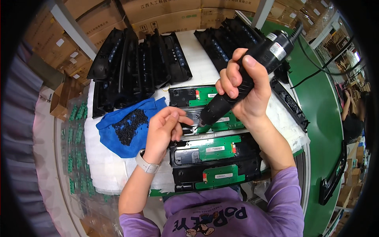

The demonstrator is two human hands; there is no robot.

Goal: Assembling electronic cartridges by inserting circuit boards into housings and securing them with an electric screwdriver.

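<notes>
My right hand (pixel 254 93) is wrapped round a black electric screwdriver (pixel 223 106), tilted with its tip down and to the left. The tip is over a black plastic panel with a green circuit board (pixel 227 119), in the second row from the back. Close to the tip is my left hand (pixel 165 125), its fingers curled and pinched; what they hold, if anything, is too small to make out. Similar panels lie behind and in front, with circuit boards (pixel 215 148) on them. Left of my left hand, a blue cloth (pixel 104 132) carries a pile of small black screws (pixel 130 126).
Black plastic housings (pixel 130 63) stand stacked at the back left, and more housings (pixel 221 47) at the back right. A cable (pixel 329 71) trails off the screwdriver to the right. Cardboard boxes (pixel 166 17) line the back. Bagged green boards (pixel 77 138) lie at the left.
</notes>
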